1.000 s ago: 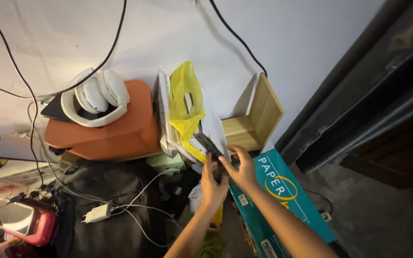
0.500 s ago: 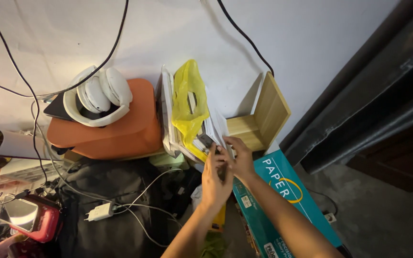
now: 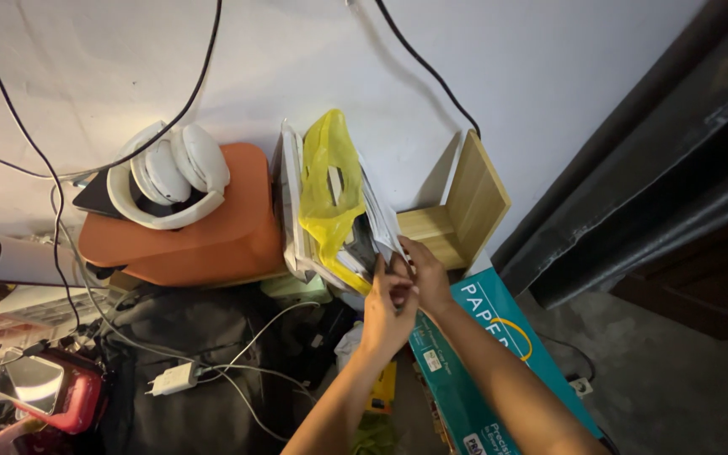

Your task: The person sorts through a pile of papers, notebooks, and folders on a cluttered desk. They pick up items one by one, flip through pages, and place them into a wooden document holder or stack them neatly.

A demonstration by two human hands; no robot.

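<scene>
Hands pressed together at a stack of papers by the wall

Left hand (image 3: pixel 387 307) and right hand (image 3: pixel 425 276) close, fingers curled, on what seems a dark flat item hidden between them, touching the upright white papers (image 3: pixel 378 217) beside the yellow plastic bag (image 3: pixel 328 181); wooden shelf (image 3: pixel 463 202) just right, teal paper box (image 3: pixel 473 362) below, white headphones (image 3: pixel 166 173) well left

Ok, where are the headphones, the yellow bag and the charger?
headphones (image 3: pixel 166 173): head view, on an ear cup.
yellow bag (image 3: pixel 328 181): head view, on its upper part.
charger (image 3: pixel 172 378): head view, on the white plug body.
</scene>
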